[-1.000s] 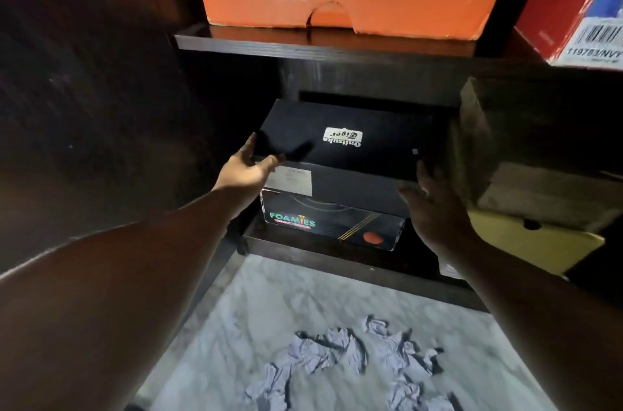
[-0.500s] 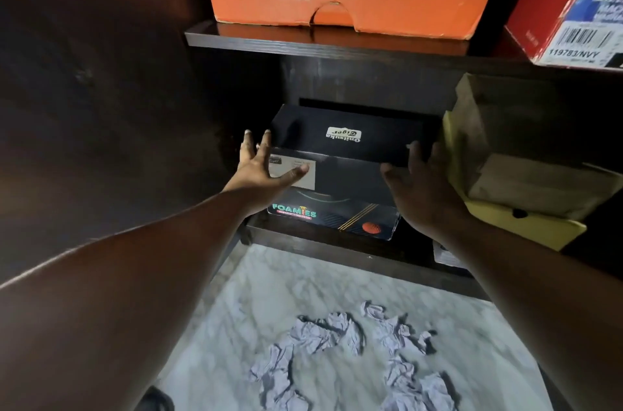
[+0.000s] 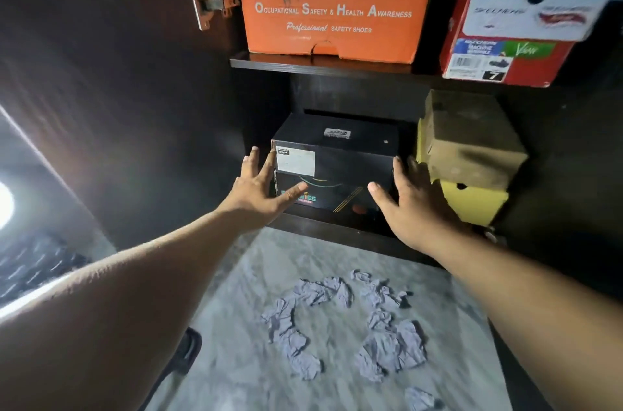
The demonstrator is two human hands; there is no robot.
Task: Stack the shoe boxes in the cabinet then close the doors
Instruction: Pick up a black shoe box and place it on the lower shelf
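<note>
Both your hands have come off the black box since half a sec ago and now hover in front of it, fingers spread, gripping nothing. Your left hand [image 3: 258, 190] sits by the near-left corner, thumb across the front of the Foamies box [image 3: 323, 193]; can't tell if it touches. Your right hand [image 3: 409, 205] is by the near-right edge. Black box [image 3: 337, 149] rests stacked on the Foamies box on the cabinet's bottom shelf [image 3: 337, 230], left side. To the right: brown box [image 3: 472, 144] on a yellow box [image 3: 478, 205]. Shelf above holds an orange safety-shoes box [image 3: 333, 18] and a red box [image 3: 502, 60]. Crumpled paper [image 3: 340, 323] lies on the near floor.
</note>
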